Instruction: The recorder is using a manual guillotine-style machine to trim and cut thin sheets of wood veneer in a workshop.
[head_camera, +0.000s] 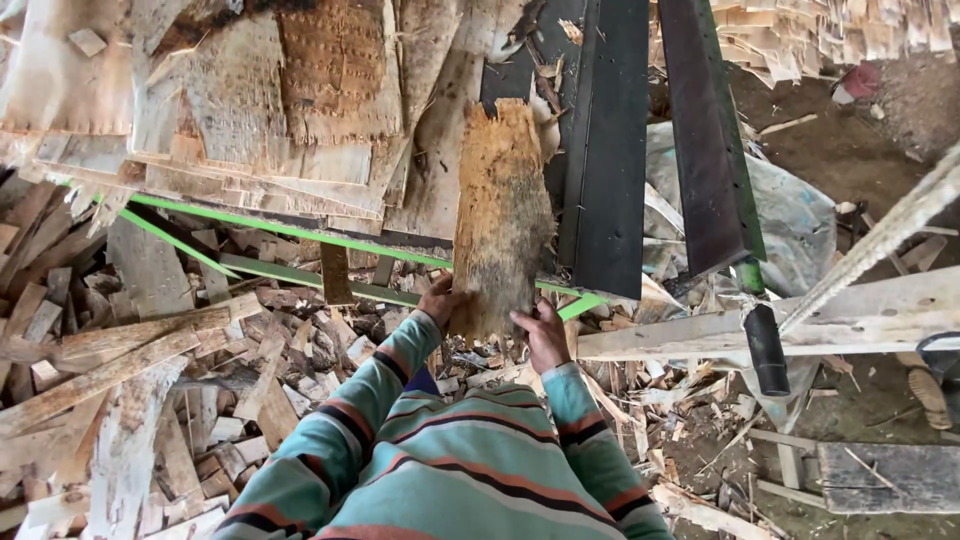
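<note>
both hands, left hand (440, 298) and right hand (541, 333), clamped the rough veneer sheet (500, 215) by its near edge, steadying it flat above the green frame (290, 233)

Green-edged metal machine table (300, 232), upper left of frame, bearing thin torn veneer sheets (250, 110); wood-scrap-littered earthen floor (850, 150) below.

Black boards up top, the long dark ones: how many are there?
2. One black board slants down right beside the rough wood piece that the left hand and right hand hold. The other black board is farther right. More may hide under scraps.
</note>
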